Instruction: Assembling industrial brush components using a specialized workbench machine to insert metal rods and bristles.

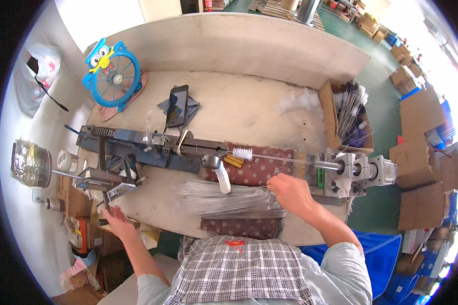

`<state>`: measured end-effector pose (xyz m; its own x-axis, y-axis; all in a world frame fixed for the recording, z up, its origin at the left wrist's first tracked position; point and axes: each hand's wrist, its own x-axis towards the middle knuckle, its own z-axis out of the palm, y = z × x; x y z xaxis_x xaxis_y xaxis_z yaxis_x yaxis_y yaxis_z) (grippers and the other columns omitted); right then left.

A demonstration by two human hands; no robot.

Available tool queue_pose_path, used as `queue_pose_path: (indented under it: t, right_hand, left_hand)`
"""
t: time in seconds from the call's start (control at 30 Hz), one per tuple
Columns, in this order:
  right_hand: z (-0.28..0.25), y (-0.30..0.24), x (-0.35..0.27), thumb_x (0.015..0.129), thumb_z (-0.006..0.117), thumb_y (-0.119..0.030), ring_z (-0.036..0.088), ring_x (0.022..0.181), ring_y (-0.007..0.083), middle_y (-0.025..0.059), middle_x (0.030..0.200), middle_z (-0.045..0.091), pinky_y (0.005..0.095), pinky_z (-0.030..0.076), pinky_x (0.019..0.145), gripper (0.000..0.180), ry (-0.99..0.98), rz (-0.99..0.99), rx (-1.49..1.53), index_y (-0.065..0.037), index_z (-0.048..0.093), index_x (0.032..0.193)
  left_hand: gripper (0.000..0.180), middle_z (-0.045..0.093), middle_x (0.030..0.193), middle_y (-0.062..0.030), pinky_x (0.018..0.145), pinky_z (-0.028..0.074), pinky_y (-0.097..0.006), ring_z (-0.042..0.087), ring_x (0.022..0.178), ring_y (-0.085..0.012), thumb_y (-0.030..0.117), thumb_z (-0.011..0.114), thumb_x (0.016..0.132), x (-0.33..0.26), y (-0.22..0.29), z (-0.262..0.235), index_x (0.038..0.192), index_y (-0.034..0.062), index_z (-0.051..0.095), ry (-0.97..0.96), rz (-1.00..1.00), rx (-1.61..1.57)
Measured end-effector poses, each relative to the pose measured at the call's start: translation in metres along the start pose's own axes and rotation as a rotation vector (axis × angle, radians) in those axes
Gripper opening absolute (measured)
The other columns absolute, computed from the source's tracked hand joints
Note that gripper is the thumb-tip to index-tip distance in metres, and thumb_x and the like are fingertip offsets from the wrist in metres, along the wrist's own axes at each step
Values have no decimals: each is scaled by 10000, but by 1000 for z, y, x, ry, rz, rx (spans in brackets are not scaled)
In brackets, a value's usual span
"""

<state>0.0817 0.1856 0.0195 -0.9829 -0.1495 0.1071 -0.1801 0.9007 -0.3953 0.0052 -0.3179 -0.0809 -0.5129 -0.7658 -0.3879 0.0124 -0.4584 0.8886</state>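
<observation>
**Wire bundle lying crosswise, right hand at its end**

A bundle of thin wires (229, 199) is laid left-to-right on the bench (249, 109), just before the person. Its right end is pinched by the right hand (291, 194). The left hand (116, 221), fingers spread, is held well apart beside the metal clamp (118, 189).

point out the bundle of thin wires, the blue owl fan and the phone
bundle of thin silver wires (224, 199), head view, middle of the bundle
blue owl-shaped plastic fan (113, 76), head view, fan hub
black propped-up phone (177, 105), head view, screen centre
</observation>
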Motion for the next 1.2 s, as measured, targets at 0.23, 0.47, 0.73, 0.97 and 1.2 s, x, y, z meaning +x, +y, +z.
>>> queue_pose_path:
  t: [0.23,0.47,0.73,0.97,1.2]
  right_hand:
    - [-14,5,-4,749,582,-60,617,754,289,85,805,556,401,497,611,188,-68,-53,-97,-91,592,934]
    - [-11,6,-9,736,574,-14,620,803,306,109,890,567,413,509,659,250,-82,-25,-44,-71,618,976]
    - [-52,2,-8,680,575,-7,592,841,288,118,860,533,382,511,668,199,-146,-11,-299,-46,540,872]
    - [-142,42,-7,813,565,-6,623,772,307,142,839,629,347,507,687,165,438,283,-65,-12,635,963]
    - [-98,51,17,801,587,4,635,709,246,132,852,644,326,506,633,206,338,280,165,-29,635,999]
  left_hand:
    - [252,574,1039,-113,877,493,-342,579,941,-213,195,518,924,-138,-64,68,1084,0,522,-560,-405,-75]
    - [183,564,937,-86,760,480,-350,575,857,-218,156,542,899,-286,-74,150,1031,39,493,-972,-104,466]
    - [455,547,624,-41,476,405,-302,421,410,-123,445,407,964,-266,14,164,936,26,580,-1117,-1139,-188]
    - [292,626,755,-92,569,494,-329,571,523,-171,279,498,959,-296,-12,151,969,0,585,-1608,-702,417]
    - [156,599,920,-130,586,510,-356,640,692,-270,127,588,845,-364,-101,233,992,73,579,-1794,1055,654]
